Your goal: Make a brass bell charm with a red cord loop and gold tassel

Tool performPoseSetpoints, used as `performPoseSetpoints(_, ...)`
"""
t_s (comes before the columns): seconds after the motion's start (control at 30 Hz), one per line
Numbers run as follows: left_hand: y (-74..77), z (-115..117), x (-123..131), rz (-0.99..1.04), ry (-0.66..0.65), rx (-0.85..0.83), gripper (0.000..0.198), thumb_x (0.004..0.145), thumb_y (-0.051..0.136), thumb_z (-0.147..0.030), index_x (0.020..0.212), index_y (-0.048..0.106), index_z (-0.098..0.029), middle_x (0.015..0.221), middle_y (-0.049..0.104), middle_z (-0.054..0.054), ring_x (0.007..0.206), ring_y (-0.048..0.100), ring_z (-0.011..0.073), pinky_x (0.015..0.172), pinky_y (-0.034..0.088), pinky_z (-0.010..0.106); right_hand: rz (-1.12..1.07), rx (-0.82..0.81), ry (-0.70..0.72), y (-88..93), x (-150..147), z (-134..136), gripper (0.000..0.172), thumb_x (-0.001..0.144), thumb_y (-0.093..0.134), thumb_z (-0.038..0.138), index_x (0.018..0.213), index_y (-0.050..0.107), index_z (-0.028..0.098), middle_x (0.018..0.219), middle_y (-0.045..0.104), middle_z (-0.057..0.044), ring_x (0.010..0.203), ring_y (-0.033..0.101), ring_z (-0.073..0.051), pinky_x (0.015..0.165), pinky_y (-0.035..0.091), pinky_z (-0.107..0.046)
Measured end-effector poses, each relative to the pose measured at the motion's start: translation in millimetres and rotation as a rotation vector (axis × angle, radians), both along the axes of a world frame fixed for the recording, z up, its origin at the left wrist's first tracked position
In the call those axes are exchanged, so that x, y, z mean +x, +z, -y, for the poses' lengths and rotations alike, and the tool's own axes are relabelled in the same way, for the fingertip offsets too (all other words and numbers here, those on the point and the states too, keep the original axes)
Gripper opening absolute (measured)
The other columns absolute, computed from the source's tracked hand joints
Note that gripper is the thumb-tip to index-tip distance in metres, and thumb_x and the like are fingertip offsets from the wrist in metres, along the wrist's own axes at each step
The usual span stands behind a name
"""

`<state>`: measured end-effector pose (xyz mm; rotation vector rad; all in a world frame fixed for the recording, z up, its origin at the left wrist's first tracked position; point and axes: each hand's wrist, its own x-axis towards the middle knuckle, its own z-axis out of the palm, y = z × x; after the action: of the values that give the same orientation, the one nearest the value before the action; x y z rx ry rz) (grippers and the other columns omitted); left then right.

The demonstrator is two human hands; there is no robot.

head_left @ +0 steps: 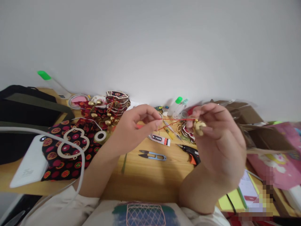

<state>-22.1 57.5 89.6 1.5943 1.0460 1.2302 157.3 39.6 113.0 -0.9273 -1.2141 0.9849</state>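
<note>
My left hand [137,127] is raised above the wooden table [145,179], fingers pinched on the end of a thin red thread [175,121]. The thread runs taut across to my right hand [218,141], whose fingers are closed round a small gold bell [199,126]. Both hands hover a little above the table, about a hand's width apart. Under them lie thread snips [152,155], a B-7000 glue tube [160,139] and a black and orange glue gun [191,153].
Red-patterned black fabric [63,150] with a white gourd cutout lies left, beside a tape roll [100,136], a white power bank [30,163] with cable, and a black bag [25,110]. Stacked patterned pieces with gold bells [110,106] sit behind. Cardboard boxes [254,125] and pink packaging [279,157] crowd the right.
</note>
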Motion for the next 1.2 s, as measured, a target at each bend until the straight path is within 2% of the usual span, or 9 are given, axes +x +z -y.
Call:
performPoseSetpoints(0.13, -5.2, -3, -3, 0.012, 0.107, 0.023, 0.007, 0.08, 0.064, -0.024, 0.082, 0.062, -0.018, 0.071, 0.061, -0.002, 0.066, 0.057, 0.0085, 0.055, 0.045, 0.018, -0.039, -0.011, 0.077, -1.3, 0, 3, 0.012, 0.082, 0.057, 0.015, 0.086, 0.063, 0.025, 0.086, 0.056, 0.0, 0.061, 0.053, -0.009, 0.053, 0.046, -0.025)
performPoseSetpoints(0.23, -8.1, -4, -4, -0.004, 0.158, 0.053, 0.006, 0.081, 0.062, -0.023, 0.084, 0.062, -0.018, 0.072, 0.06, -0.002, 0.068, 0.057, 0.0089, 0.059, 0.047, 0.019, -0.059, 0.001, 0.139, -2.4, 2, 3, 0.006, 0.084, 0.061, 0.022, 0.081, 0.066, 0.024, 0.082, 0.059, 0.0, 0.057, 0.054, -0.008, 0.047, 0.044, -0.022)
performPoseSetpoints(0.33, -9.5, -5, -5, -0.063, 0.191, 0.101, 0.006, 0.083, 0.06, -0.023, 0.086, 0.061, -0.018, 0.075, 0.06, -0.002, 0.071, 0.057, 0.0098, 0.064, 0.047, 0.021, -0.126, -0.02, 0.205, -0.7, 5, 0, 0.014, 0.086, 0.058, 0.029, 0.08, 0.068, 0.022, 0.081, 0.064, -0.001, 0.057, 0.056, -0.008, 0.046, 0.046, -0.02)
performPoseSetpoints(0.5, -10.7, -9, -7, -0.249, 0.273, 0.225, 0.007, 0.084, 0.055, -0.018, 0.088, 0.06, -0.019, 0.086, 0.063, 0.0, 0.078, 0.058, 0.0122, 0.074, 0.047, 0.026, -0.219, -0.075, 0.355, 3.1, 9, -3, 0.024, 0.087, 0.052, 0.029, 0.097, 0.072, 0.021, 0.101, 0.072, -0.007, 0.085, 0.07, -0.017, 0.067, 0.06, -0.028)
performPoseSetpoints(0.6, -10.2, -9, -4, -0.327, 0.27, 0.311, 0.009, 0.084, 0.053, -0.016, 0.091, 0.059, -0.019, 0.091, 0.062, 0.002, 0.084, 0.058, 0.0145, 0.078, 0.048, 0.03, -0.18, -0.084, 0.339, 0.6, 7, 0, 0.026, 0.088, 0.051, 0.018, 0.103, 0.071, 0.023, 0.109, 0.072, -0.005, 0.092, 0.07, -0.017, 0.079, 0.061, -0.031)
performPoseSetpoints(0.73, -5.6, 3, 2, -0.24, 0.295, 0.51, 0.016, 0.083, 0.057, -0.015, 0.097, 0.059, -0.022, 0.098, 0.062, 0.004, 0.095, 0.057, 0.0179, 0.087, 0.047, 0.035, -0.066, -0.051, 0.286, -4.7, 2, 7, 0.026, 0.091, 0.053, 0.019, 0.11, 0.068, 0.028, 0.114, 0.07, -0.002, 0.101, 0.068, -0.017, 0.083, 0.061, -0.031)
performPoseSetpoints(0.87, 1.3, 17, 5, -0.22, 0.192, 0.673, 0.027, 0.08, 0.065, -0.022, 0.107, 0.058, -0.024, 0.104, 0.064, 0.005, 0.098, 0.058, 0.019, 0.087, 0.049, 0.035, -0.039, -0.056, 0.326, -6.3, -1, 13, 0.029, 0.09, 0.056, 0.017, 0.113, 0.067, 0.03, 0.117, 0.069, 0.001, 0.106, 0.066, -0.013, 0.089, 0.057, -0.024)
performPoseSetpoints(0.97, 3.4, 20, 5, -0.289, 0.147, 0.683, 0.035, 0.077, 0.07, -0.024, 0.109, 0.058, -0.024, 0.106, 0.064, 0.006, 0.097, 0.059, 0.0193, 0.086, 0.05, 0.035, -0.002, -0.047, 0.354, -5.4, -3, 14, 0.032, 0.089, 0.056, 0.014, 0.115, 0.066, 0.03, 0.118, 0.069, 0.001, 0.109, 0.064, -0.013, 0.095, 0.054, -0.023)
performPoseSetpoints(1.2, 0.8, 20, 5, -0.33, 0.21, 0.681, 0.03, 0.079, 0.067, -0.024, 0.108, 0.06, -0.029, 0.105, 0.066, 0.006, 0.094, 0.06, 0.0199, 0.082, 0.051, 0.038, 0.151, 0.06, 0.35, 0.1, -5, 15, 0.039, 0.087, 0.053, 0.008, 0.117, 0.065, 0.03, 0.124, 0.065, -0.001, 0.114, 0.062, -0.016, 0.096, 0.055, -0.032)
